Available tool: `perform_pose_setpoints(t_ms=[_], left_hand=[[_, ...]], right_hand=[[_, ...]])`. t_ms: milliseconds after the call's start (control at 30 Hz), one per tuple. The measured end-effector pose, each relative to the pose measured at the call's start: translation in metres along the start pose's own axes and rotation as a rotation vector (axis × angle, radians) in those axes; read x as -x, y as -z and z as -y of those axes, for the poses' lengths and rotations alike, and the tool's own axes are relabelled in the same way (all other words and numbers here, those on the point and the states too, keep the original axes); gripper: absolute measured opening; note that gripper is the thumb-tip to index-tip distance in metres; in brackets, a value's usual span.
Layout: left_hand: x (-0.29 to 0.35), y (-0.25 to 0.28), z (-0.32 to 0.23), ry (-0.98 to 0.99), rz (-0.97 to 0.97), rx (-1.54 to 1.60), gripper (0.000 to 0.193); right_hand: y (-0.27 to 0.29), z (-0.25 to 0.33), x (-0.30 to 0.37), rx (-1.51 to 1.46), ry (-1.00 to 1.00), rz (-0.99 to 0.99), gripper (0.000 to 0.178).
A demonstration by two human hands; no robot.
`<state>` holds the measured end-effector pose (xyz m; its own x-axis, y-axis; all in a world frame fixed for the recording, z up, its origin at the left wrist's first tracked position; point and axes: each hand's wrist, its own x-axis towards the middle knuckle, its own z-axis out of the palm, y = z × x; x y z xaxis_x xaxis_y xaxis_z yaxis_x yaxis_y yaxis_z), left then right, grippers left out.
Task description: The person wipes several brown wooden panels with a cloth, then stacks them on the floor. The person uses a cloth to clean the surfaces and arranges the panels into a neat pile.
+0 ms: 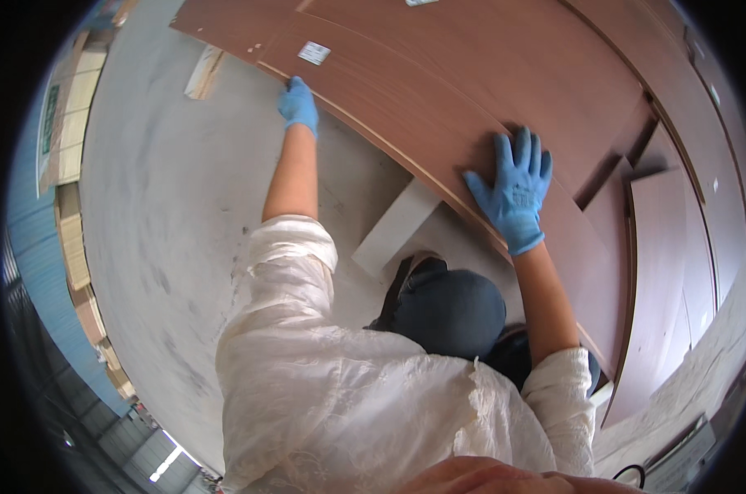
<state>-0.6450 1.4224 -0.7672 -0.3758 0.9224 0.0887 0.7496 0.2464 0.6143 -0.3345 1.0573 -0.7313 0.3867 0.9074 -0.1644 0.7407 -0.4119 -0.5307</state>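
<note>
A long reddish-brown panel (pixel 406 99) lies in front of me on a stack of similar boards. My left hand (pixel 299 105), in a blue glove, is closed at the panel's near edge, toward its left end; its fingers are partly hidden. My right hand (pixel 517 189), gloved the same way, rests flat on the brown surface with its fingers spread. A small white label (pixel 313 53) is stuck on the panel beyond my left hand.
Pale support blocks (pixel 397 224) stick out from under the stack, one more (pixel 203 72) at the far left. Shorter loose brown boards (pixel 657 272) lie at the right, overlapping unevenly. Grey floor (pixel 167 222) spreads to the left, with stacked boards (pixel 75 239) along its far side.
</note>
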Motion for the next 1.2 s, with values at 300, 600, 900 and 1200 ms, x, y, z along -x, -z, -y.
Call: perform_pose_setpoints(t_ms=[300,600,900,1200], left_hand=[[0.008,-0.024,0.038,-0.015,0.074,-0.088,0.051],[-0.01,-0.033,0.048,-0.351,0.211,-0.991,0.045],[-0.014,-0.012,0.043,-0.356,0.286,-0.907,0.055],[-0.021,0.013,0.012,0.333,0.05,0.188,0.037]], right_hand=[[-0.059,-0.09,0.034,-0.037,0.377,-0.099,0.084],[-0.026,-0.158,0.14,-0.013,0.511,0.151,0.097],[-0.034,-0.158,0.136,-0.019,0.52,0.093,0.087],[0.006,-0.088,0.126,-0.019,0.523,-0.013,0.058]])
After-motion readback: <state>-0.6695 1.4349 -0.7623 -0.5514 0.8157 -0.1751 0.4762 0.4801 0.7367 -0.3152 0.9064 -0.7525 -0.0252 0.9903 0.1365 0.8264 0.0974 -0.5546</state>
